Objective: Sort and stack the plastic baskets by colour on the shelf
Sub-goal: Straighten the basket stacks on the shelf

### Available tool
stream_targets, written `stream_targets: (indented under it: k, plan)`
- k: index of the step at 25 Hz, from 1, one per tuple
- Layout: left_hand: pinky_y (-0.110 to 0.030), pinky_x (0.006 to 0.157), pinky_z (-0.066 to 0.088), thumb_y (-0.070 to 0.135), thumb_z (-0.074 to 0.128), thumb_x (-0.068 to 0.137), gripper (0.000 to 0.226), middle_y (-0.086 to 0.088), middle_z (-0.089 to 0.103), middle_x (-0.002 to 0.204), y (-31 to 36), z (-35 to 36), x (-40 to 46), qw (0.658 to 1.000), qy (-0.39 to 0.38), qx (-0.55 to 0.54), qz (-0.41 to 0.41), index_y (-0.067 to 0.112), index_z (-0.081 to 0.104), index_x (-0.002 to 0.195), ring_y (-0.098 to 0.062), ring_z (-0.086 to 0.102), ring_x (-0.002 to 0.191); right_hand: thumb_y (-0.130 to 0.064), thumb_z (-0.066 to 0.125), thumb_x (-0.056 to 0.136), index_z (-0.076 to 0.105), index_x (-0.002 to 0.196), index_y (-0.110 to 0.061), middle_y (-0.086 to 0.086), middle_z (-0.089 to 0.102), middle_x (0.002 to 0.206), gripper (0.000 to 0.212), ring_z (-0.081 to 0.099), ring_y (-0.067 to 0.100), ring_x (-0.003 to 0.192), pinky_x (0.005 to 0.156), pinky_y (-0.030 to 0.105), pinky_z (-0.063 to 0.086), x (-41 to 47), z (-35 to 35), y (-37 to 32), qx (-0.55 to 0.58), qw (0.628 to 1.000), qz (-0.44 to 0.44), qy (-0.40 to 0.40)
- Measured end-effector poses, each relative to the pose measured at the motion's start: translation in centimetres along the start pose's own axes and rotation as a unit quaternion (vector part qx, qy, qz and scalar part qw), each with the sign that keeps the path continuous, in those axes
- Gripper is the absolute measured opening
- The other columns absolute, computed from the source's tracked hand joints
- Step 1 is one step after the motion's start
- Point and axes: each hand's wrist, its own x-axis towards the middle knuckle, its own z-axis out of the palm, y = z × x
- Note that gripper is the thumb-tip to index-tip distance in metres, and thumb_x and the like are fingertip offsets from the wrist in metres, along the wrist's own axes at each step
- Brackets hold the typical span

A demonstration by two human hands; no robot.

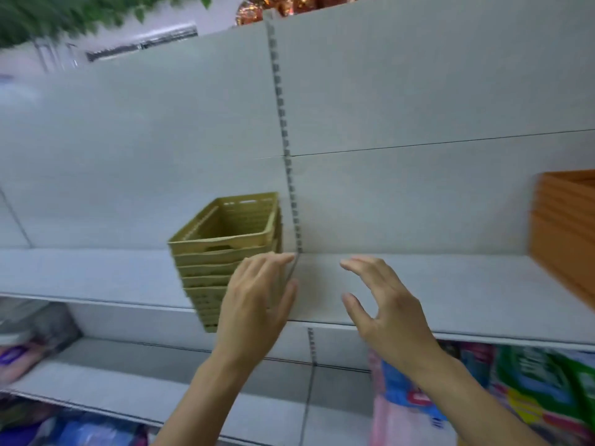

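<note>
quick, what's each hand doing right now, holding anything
Left hand: open, fingers straight, in front of the stack of olive baskets; contact cannot be told.
Right hand: open, fingers loosely curved, holding nothing, above the shelf.

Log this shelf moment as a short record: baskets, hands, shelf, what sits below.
green baskets: nested stack on the shelf, left of the slotted upright
orange baskets: stack at the shelf's far right, cut off by the frame edge
shelf: grey board, bare between the two stacks
left hand: fingers straight, in front of the green stack's right side; contact unclear
right hand: fingers loosely curved over the bare shelf, holding nothing
below: blurred coloured packages on the lower shelf
</note>
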Motion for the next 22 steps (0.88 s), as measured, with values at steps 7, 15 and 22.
stream_targets:
  k: [7,15,22]
  plan:
    - [-0.046,0.114,0.033,0.033,0.074,0.085,0.082,-0.003,0.025,0.160,-13.5,-9.1,2.2,0.969,-0.075,-0.051,-0.230,0.046,0.026,0.150,-0.027,0.032,0.144,-0.042,0.070,0.080,0.015,0.146,-0.045,-0.006,0.000,0.159,0.086,0.026,0.024,0.141,0.098,0.045,0.048,8.7,10.0,-8.3,-0.082,0.984,-0.013,-0.155]
    - [-0.014,0.064,0.054,0.016,0.076,0.085,0.048,0.022,0.057,0.106,-14.9,-8.2,2.5,0.955,-0.090,-0.193,-0.206,0.034,0.046,0.117,-0.009,0.065,0.090,-0.036,0.075,0.078,0.038,0.125,-0.016,0.003,0.022,0.154,0.063,0.062,0.031,0.101,0.071,0.032,0.042,9.2,11.5,-8.2,-0.156,0.979,0.014,-0.134]
    - [-0.029,0.071,0.060,0.018,0.077,0.084,0.048,0.022,0.060,0.107,-6.7,-2.0,3.0,0.941,-0.122,-0.254,-0.186,0.047,0.045,0.104,-0.009,0.066,0.093,-0.028,0.077,0.077,0.035,0.123,-0.017,0.000,0.037,0.147,0.063,0.064,0.028,0.097,0.068,0.034,0.050,5.1,2.4,-3.3,-0.188,0.979,0.028,-0.076]
